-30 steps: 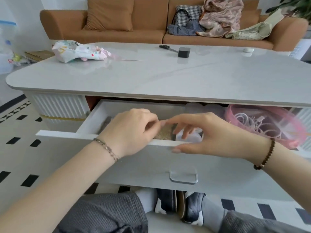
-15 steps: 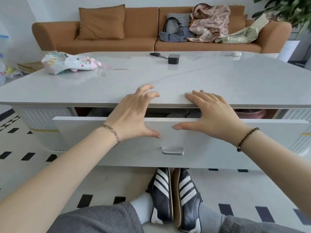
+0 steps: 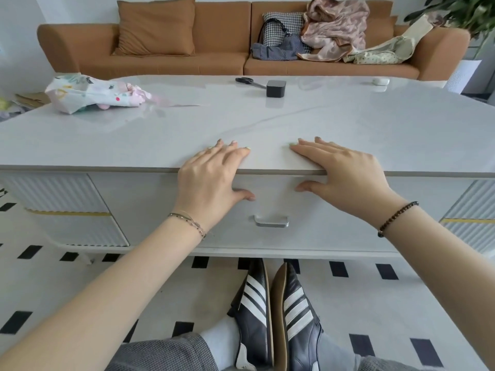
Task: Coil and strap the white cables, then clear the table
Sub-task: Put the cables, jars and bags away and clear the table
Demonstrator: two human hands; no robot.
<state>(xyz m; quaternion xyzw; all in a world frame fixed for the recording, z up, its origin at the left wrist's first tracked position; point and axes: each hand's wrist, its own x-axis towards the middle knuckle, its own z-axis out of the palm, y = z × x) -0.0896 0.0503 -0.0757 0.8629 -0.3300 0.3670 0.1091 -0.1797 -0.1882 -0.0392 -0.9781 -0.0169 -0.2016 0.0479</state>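
Note:
The drawer (image 3: pixel 270 239) in the front of the white table (image 3: pixel 294 124) is shut flush, its metal handle (image 3: pixel 271 221) free. My left hand (image 3: pixel 211 180) lies over the table's front edge, fingers flat on the top and thumb against the drawer front. My right hand (image 3: pixel 345 175) mirrors it a little to the right, fingers straight on the top, thumb on the drawer face. Neither hand holds anything. No white cables are in view; the drawer's contents are hidden.
On the table top lie a patterned pouch (image 3: pixel 91 93) at far left, black scissors (image 3: pixel 247 81), a small black cube (image 3: pixel 276 88) and a small white object (image 3: pixel 381 81) at far right. An orange sofa (image 3: pixel 187 57) with bags and cloths stands behind. My shoes (image 3: pixel 278 314) are under the drawer.
The open drawer, with cables in a pink basket inside, has been pushed shut. Both hands moved from inside it to its front, then up over the table edge.

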